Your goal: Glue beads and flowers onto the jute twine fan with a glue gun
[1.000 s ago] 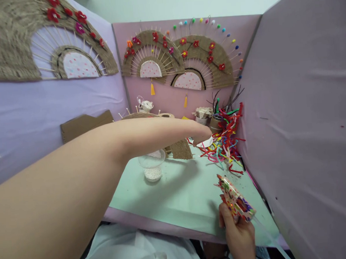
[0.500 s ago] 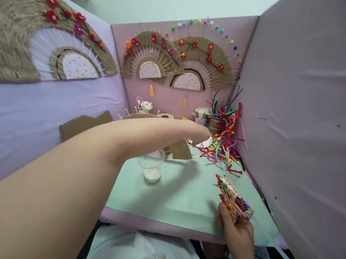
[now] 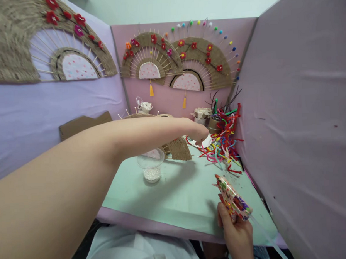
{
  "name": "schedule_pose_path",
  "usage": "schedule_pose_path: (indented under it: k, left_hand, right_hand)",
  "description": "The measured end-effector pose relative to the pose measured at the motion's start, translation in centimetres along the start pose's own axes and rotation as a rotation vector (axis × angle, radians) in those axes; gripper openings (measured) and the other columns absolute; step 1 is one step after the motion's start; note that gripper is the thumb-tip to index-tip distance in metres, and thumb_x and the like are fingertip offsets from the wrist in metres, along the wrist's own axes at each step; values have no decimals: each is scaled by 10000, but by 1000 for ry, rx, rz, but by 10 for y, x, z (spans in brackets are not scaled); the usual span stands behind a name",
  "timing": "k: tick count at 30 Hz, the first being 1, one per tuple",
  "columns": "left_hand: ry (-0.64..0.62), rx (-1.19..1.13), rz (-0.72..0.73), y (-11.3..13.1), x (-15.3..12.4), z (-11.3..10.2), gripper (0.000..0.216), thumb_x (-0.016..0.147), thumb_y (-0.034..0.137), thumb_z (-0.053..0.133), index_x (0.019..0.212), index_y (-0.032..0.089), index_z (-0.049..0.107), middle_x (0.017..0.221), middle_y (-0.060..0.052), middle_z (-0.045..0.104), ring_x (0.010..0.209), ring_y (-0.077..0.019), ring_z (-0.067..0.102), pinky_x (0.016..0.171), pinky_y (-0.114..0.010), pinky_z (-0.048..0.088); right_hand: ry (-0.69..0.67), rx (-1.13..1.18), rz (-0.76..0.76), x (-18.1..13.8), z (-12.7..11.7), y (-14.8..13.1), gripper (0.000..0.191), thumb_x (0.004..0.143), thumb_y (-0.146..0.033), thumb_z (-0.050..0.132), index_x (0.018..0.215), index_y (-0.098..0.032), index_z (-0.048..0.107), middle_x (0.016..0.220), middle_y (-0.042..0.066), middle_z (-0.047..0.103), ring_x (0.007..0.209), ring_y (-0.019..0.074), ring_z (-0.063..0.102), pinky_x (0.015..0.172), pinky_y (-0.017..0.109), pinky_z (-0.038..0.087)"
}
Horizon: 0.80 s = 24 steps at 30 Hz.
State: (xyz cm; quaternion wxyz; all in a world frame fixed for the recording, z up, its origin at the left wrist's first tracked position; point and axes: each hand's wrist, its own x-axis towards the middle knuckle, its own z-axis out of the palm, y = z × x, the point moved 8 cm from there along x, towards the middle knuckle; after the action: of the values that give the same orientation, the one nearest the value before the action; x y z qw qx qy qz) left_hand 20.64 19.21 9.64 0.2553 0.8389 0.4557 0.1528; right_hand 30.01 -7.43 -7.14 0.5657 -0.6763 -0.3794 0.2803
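Note:
My left arm stretches across the table, and my left hand [image 3: 199, 132] is at a white dish [image 3: 207, 142] near the back right. Its fingers point down and are bent together over the dish; whatever is between the fingertips is hidden. At the front right, my right hand [image 3: 237, 228] grips a glue gun [image 3: 233, 198] with a colourful pattern, its nozzle pointing up and away. A clear glue stick [image 3: 267, 232] sticks out of the gun's rear. Beneath my left forearm is a woven twine fan [image 3: 180, 149], partly covered by the arm.
A clear plastic cup [image 3: 152, 171] of white beads stands left of centre. Colourful pipe cleaners [image 3: 227, 138] are heaped at the back right beside a brown pot [image 3: 215, 124] with dark twigs. Finished fans [image 3: 154, 49] hang on the pink panel [image 3: 165, 101].
My left fingers have dipped slightly lower and shifted a little left over the white dish. The right hand keeps the glue gun almost in the same place.

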Motion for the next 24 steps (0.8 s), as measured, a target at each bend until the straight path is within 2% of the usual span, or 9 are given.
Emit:
schedule_pose_path:
  k: [4,8,11,14,19,24]
  left_hand:
    - [-118,163,68,-1,-15,0,43,641,247,662,666,231,692,587,18,594,742,-172,500,704,-254,369]
    - [-90,185,134,-14,-61,-18,193,735,387,552,848,336,700,656,44,642,723,-164,525,676,-248,393]
    - [-71,181,147,-22,-95,-31,289,776,430,483,993,395,670,726,64,673,674,-156,527,631,-253,391]
    - [-36,175,180,-18,-124,-42,353,798,429,447,1105,434,621,839,87,695,657,-150,533,601,-260,382]
    - [-12,219,230,-6,-162,-60,387,781,367,505,1149,432,606,852,94,698,665,-146,550,594,-258,387]
    - [25,274,268,-7,-180,-72,407,776,321,529,1166,421,591,923,81,706,663,-131,553,566,-240,380]
  right_hand:
    - [1,8,26,0,1,2,379,750,-540,586,756,-166,651,454,-39,478,474,156,456,501,287,367]
    - [8,-7,39,-1,0,1,363,741,-533,588,723,-174,638,449,-42,479,471,152,457,504,282,371]
    - [3,-11,34,0,0,1,370,736,-549,586,686,-184,619,447,-37,479,474,156,461,503,285,368]
    - [20,-24,4,1,-1,0,360,735,-533,586,737,-177,639,456,-33,495,488,163,474,509,286,368]
    - [2,-15,12,1,0,-1,350,743,-532,581,694,-188,619,444,-38,483,466,156,459,511,288,373]
    - [4,-14,12,0,-1,-3,345,740,-533,584,705,-191,623,443,-37,491,463,156,461,497,287,367]
